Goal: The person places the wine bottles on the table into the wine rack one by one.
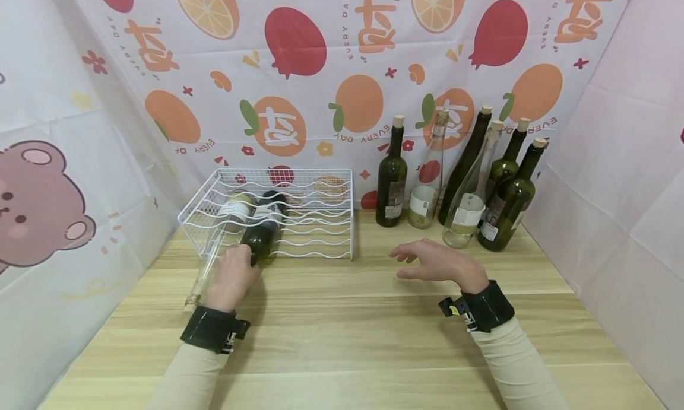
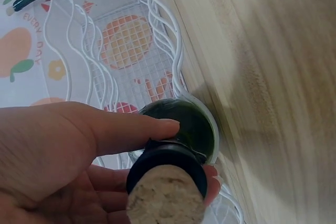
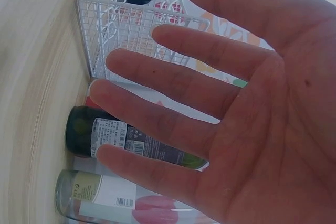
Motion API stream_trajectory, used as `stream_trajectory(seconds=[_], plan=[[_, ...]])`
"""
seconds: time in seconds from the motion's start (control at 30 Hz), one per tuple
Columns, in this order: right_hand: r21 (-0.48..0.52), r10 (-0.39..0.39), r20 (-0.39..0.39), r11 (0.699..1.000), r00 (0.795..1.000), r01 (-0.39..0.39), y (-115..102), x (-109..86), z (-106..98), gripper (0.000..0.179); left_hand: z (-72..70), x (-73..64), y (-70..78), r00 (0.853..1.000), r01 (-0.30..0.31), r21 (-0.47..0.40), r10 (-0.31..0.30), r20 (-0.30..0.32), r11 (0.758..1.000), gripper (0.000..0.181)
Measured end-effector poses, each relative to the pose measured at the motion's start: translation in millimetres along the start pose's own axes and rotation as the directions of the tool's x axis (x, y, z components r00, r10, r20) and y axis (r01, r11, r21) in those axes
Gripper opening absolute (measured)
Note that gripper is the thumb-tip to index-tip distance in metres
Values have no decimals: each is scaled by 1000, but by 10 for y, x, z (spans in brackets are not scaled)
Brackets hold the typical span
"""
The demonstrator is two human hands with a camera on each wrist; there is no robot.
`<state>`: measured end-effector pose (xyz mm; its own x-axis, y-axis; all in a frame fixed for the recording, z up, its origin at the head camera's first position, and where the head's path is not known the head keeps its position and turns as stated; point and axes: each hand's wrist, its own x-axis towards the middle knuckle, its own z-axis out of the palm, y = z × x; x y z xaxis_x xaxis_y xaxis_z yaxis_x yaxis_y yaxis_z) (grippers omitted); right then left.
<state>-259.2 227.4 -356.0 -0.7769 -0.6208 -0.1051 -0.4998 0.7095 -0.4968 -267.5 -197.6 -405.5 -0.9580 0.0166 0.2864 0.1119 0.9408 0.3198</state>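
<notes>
My left hand (image 1: pixel 233 277) grips the neck of a dark green wine bottle (image 1: pixel 260 235) that lies in the white wire rack (image 1: pixel 320 256). In the left wrist view the bottle's cork (image 2: pixel 167 198) faces the camera, with the thumb on top of the neck and the fingers beneath. Beside it on the left, a clear bottle (image 1: pixel 235 211) lies in the rack, its corked neck sticking out toward the front. Over the table right of the rack, my right hand (image 1: pixel 438 261) holds nothing, its fingers spread apart in the right wrist view.
Several corked bottles stand upright at the back right, among them a green bottle (image 1: pixel 392 190), a clear bottle (image 1: pixel 422 205) and another green bottle (image 1: pixel 507 208). A fruit-print curtain (image 1: pixel 331 54) hangs close behind the rack and bottles. The wooden table (image 1: pixel 342 339) extends toward the front.
</notes>
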Motion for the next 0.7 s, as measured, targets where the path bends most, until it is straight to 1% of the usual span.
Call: stream_trajectory(seconds=[0.27,0.5,0.7], plan=[[-3,-3,-1,1000,1000,3,0,0,7,48,11,18,-15,1000,-7,-6,7,12,1000,12],[-13,-5,0,1000,1000,5,0,-1,6,47,-11,0,6,999,-1,-20,2,43,1000,12],[-11,-6,3,1000,1000,6,3,0,2,47,-16,-2,11,999,-8,-23,9,48,1000,9]])
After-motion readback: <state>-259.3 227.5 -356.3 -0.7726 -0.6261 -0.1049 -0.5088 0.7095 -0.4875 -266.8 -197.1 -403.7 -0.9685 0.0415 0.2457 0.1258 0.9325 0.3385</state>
